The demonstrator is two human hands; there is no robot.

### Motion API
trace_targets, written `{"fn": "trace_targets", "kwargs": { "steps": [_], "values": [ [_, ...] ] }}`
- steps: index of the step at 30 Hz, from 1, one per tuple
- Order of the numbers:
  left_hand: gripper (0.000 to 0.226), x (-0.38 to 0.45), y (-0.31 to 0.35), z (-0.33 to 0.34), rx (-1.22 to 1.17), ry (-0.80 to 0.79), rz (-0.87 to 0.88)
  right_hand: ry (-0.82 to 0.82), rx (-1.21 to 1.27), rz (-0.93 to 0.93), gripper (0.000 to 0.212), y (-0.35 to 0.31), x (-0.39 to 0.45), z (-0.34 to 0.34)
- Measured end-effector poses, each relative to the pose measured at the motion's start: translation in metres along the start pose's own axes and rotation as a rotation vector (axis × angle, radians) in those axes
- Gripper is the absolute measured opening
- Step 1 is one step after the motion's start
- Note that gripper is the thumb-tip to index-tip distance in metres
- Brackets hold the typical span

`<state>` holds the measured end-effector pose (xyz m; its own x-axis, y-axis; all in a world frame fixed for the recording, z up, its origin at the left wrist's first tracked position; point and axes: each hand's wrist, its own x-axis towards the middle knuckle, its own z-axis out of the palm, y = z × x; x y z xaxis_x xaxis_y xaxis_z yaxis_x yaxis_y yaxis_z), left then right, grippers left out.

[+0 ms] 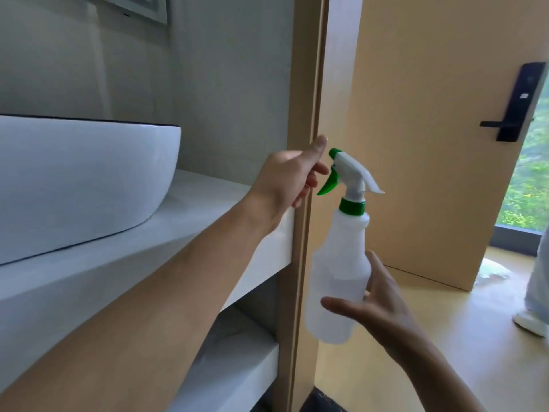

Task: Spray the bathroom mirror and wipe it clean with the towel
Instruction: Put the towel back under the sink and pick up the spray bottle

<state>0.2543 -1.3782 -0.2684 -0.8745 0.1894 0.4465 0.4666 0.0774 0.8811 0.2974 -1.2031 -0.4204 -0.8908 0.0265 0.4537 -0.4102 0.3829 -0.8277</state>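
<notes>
A translucent white spray bottle (pixel 338 269) with a green collar, trigger and nozzle stands upright in the air at centre right. My right hand (pixel 377 304) holds its lower body between thumb and fingers. My left hand (pixel 288 179) is stretched out just left of the spray head, fingertips close to the green trigger without touching it, thumb up and fingers loosely curled with nothing in them. Only the lower corner of the mirror (pixel 133 8) shows at the top left. No towel is in view.
A white basin (pixel 89 179) sits on a white counter (pixel 142 257) at left, a shelf beneath it. A tan door frame (pixel 306 114) rises behind my left hand. An open door with a black lock handle (pixel 514 108) and another person's leg (pixel 537 281) are at right.
</notes>
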Motion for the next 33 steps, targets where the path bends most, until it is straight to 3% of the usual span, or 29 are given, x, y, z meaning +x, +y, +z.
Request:
{"fn": "trace_targets", "kwargs": {
  "steps": [2,10,19,27,33],
  "values": [
    [0.042,0.002,0.008,-0.010,-0.060,0.013,-0.001,-0.081,0.006,-0.028,0.080,-0.005,0.003,0.013],
    [0.040,-0.011,0.023,-0.065,-0.133,0.128,-0.147,-0.277,0.094,-0.090,0.082,-0.031,0.020,0.050],
    [0.044,-0.014,0.032,-0.084,-0.270,0.159,-0.238,-0.347,0.147,-0.078,0.084,-0.041,0.033,0.065],
    [0.044,-0.018,0.005,-0.056,-0.315,0.091,-0.318,-0.324,0.130,0.011,0.087,-0.018,0.008,0.056],
    [0.025,-0.027,-0.032,-0.027,-0.401,-0.119,-0.380,-0.312,0.114,0.071,0.089,0.021,-0.024,0.032]
  ]
}}
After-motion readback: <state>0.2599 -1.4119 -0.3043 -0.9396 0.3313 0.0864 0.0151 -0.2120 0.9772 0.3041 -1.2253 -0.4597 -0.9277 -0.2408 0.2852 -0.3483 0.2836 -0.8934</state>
